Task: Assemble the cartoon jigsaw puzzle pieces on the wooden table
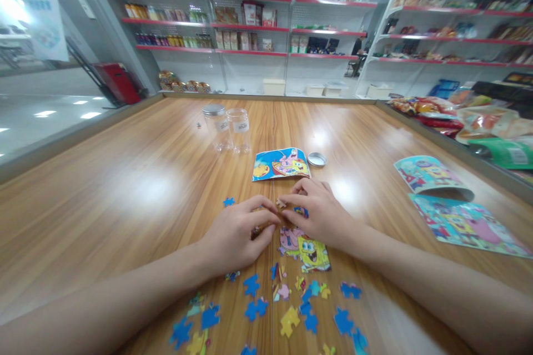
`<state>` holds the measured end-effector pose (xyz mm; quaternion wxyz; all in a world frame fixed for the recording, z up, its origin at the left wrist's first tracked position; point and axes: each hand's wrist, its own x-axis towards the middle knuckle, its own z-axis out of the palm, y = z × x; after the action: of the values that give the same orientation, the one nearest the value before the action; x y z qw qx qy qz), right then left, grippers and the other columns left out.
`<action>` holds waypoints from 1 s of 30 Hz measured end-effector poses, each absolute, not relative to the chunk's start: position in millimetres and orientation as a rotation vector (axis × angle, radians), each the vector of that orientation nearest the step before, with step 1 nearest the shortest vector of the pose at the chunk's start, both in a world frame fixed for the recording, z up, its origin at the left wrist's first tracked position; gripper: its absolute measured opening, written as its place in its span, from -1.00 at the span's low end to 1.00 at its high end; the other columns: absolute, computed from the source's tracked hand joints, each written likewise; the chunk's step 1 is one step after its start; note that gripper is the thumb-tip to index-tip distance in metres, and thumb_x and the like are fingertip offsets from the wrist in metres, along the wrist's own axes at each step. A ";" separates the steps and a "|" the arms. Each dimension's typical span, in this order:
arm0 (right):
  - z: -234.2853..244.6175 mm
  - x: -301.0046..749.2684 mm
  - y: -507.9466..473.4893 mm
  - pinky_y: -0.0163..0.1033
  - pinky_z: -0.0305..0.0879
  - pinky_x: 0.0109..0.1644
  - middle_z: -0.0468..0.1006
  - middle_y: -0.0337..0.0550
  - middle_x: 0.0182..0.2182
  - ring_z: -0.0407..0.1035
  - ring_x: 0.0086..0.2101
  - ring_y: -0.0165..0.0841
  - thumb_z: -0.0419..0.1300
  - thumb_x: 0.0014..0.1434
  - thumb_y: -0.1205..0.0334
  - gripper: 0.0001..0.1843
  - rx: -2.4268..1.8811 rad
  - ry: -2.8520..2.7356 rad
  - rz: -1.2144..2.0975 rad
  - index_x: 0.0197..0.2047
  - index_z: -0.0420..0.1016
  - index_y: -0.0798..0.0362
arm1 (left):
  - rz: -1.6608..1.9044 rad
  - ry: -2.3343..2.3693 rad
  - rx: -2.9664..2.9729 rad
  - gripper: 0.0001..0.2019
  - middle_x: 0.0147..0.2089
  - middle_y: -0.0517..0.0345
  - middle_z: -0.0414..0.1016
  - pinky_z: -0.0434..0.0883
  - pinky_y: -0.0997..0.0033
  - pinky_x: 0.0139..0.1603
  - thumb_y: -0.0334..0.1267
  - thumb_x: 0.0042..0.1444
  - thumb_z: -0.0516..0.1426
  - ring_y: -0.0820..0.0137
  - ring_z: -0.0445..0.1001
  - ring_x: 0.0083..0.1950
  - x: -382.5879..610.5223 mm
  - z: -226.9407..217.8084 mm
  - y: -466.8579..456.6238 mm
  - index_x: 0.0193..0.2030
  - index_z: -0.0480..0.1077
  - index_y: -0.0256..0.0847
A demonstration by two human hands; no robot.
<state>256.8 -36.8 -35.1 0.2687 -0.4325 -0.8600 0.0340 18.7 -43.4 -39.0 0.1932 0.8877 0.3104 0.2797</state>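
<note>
My left hand [239, 236] rests on the wooden table [137, 188] with its fingers curled in a pinch round a small puzzle piece. My right hand [318, 211] lies beside it, fingertips pinching another small piece [281, 203] where the two hands meet. Just below them sits a joined patch of cartoon puzzle [306, 247]. Several loose blue and yellow pieces [287, 302] lie scattered nearer to me. One blue piece [228, 201] lies alone to the left. A printed reference picture [280, 164] lies flat beyond the hands.
Two clear jars [227, 127] stand further back, one capped; a loose metal lid [317, 160] lies by the picture. Two more cartoon sheets [453, 205] lie at the right. Snack bags [478, 116] line the right edge. Shop shelves [250, 22] fill the background.
</note>
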 end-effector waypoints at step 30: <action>-20.5 251.5 -44.2 -0.24 0.22 -0.26 0.52 -0.23 -0.50 0.35 -0.42 -0.42 0.21 0.31 0.22 -0.78 -1.002 -2.053 0.403 -0.37 0.59 0.05 | 0.975 0.739 2.294 -0.81 -0.09 0.08 0.61 0.36 0.59 -0.44 -0.40 0.27 0.14 0.57 0.48 -0.37 18.7 -26.7 -45.2 -0.07 0.56 -0.19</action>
<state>251.5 -44.2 -20.5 0.3993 -0.3959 -0.8115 0.1592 18.7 -45.2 -26.7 0.2675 0.8502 0.2739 0.3615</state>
